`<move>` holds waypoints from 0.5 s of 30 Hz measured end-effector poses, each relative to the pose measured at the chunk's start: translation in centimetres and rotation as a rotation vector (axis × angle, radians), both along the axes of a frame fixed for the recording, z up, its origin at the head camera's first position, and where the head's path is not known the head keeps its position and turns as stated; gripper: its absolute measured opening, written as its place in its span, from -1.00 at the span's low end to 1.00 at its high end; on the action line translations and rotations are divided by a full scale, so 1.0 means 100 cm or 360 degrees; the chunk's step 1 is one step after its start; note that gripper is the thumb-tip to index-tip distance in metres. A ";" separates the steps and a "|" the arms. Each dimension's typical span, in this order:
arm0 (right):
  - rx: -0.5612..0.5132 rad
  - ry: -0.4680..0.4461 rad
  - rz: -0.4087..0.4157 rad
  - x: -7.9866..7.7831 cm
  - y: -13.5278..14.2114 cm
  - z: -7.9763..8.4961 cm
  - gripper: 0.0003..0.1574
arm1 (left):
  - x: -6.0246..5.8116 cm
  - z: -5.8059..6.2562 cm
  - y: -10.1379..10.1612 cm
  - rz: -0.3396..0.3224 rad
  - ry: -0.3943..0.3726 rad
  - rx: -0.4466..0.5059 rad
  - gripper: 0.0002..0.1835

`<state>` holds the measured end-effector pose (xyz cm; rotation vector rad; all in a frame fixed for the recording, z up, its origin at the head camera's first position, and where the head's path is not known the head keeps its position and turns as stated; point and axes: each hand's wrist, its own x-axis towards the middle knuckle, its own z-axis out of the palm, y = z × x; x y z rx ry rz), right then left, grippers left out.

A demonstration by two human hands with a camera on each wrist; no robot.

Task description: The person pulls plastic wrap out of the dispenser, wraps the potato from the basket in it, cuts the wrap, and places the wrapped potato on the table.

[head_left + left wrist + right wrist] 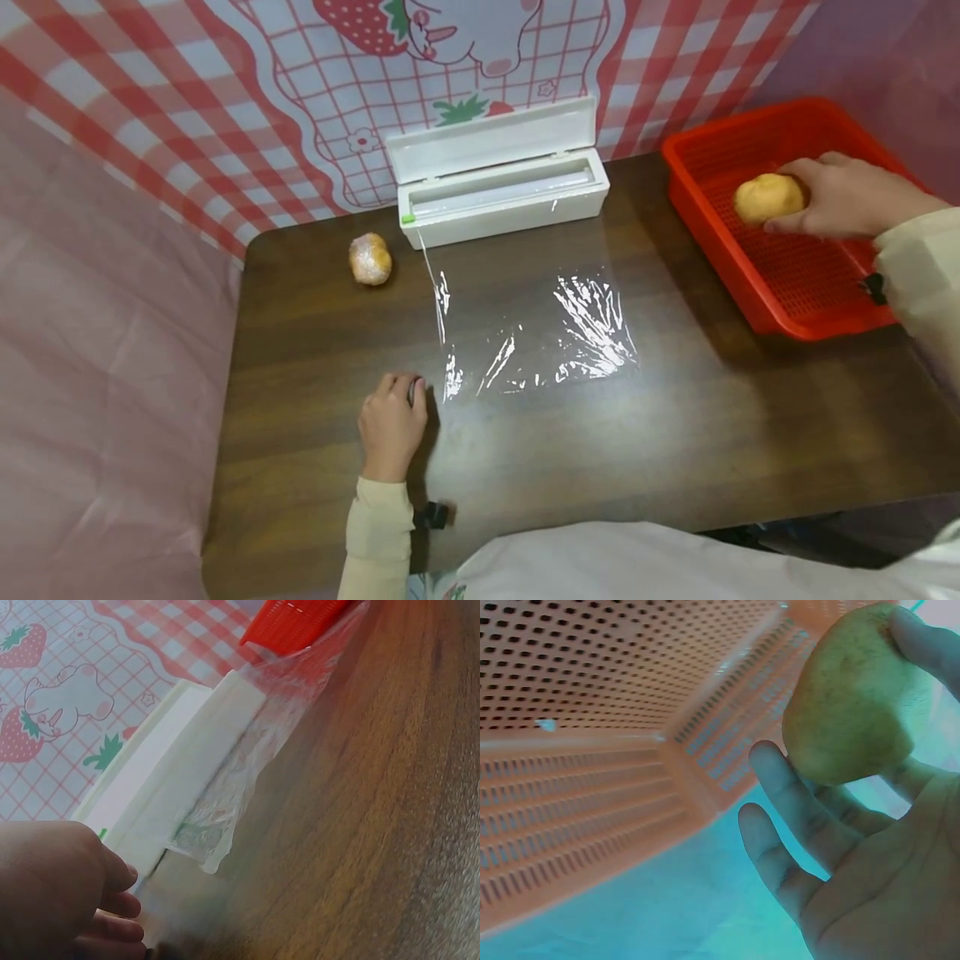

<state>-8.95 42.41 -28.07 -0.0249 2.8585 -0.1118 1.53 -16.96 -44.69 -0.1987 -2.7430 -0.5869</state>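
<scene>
My right hand [843, 196] grips a yellow pear [770, 198] over the red basket [802, 321], thumb on one side and fingers on the other. The right wrist view shows the pear [855, 697] large, held above the curled fingers. My left hand [392, 429] rests on the table [300, 500], loosely curled around nothing, just left of the near edge of a sheet of plastic wrap [592, 325]. That sheet lies spread over the wood, drawn out of the white wrap dispenser [506, 218], whose lid [495, 137] stands up.
A round fruit wrapped in film [371, 259] sits left of the dispenser. Behind the table hangs a red-and-white checked cloth [172, 108] with strawberry prints. The basket's left wall rises at the table's right side.
</scene>
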 end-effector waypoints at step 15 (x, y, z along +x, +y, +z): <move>-0.0169 0.0192 0.0167 0.021 -0.068 0.015 0.05 | -0.002 0.000 0.000 0.0003 -0.0009 -0.0019 -0.80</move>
